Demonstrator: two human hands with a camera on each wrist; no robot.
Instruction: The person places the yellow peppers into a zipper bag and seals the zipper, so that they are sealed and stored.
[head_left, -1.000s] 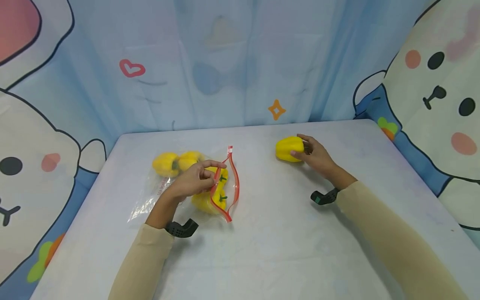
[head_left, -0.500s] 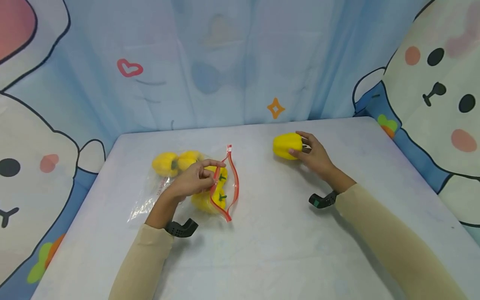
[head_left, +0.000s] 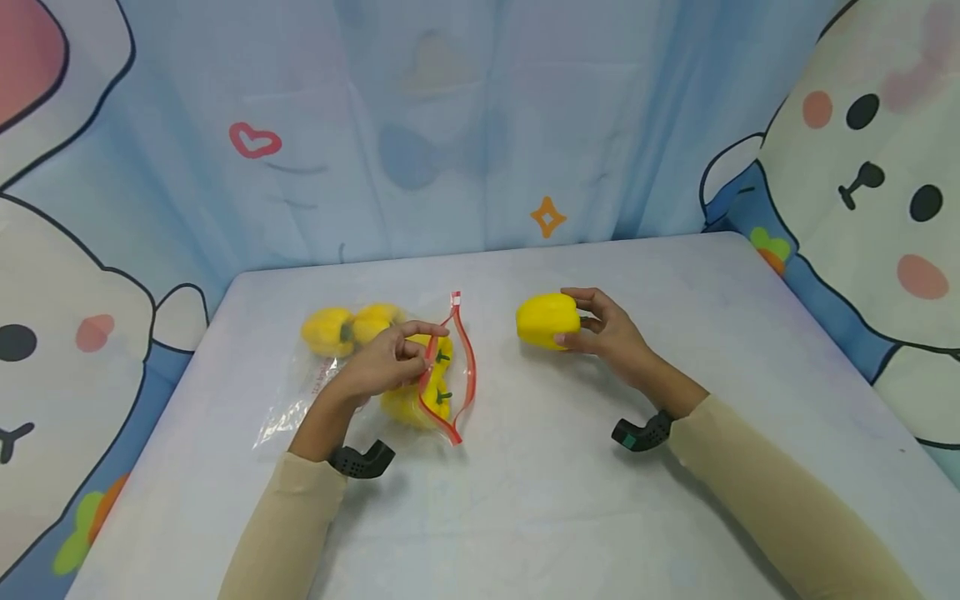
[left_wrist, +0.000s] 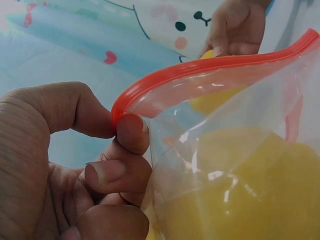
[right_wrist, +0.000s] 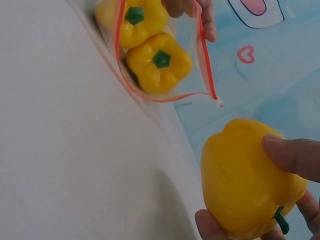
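A clear zip bag (head_left: pixel 288 417) with a red zip edge (left_wrist: pixel 200 65) lies on the left of the table, its mouth spread toward the right. Several yellow bell peppers (right_wrist: pixel 159 65) with green stems are inside it. My left hand (head_left: pixel 386 360) pinches the red edge between thumb and finger. To the right of the bag, my right hand (head_left: pixel 611 333) grips another yellow bell pepper (head_left: pixel 547 321) above the table, thumb on one side and fingers on the other. Its green stem (right_wrist: pixel 281 220) points back toward the palm.
The white table (head_left: pixel 525 517) runs back to a light blue curtain (head_left: pixel 480 125). Printed cartoon animals cover the cloth at both sides. Each wrist carries a black camera mount (head_left: pixel 362 460).
My right hand has carried the yellow bell pepper leftward, closer to the bag's mouth. The left hand keeps its pinch on the red edge and stays in place.
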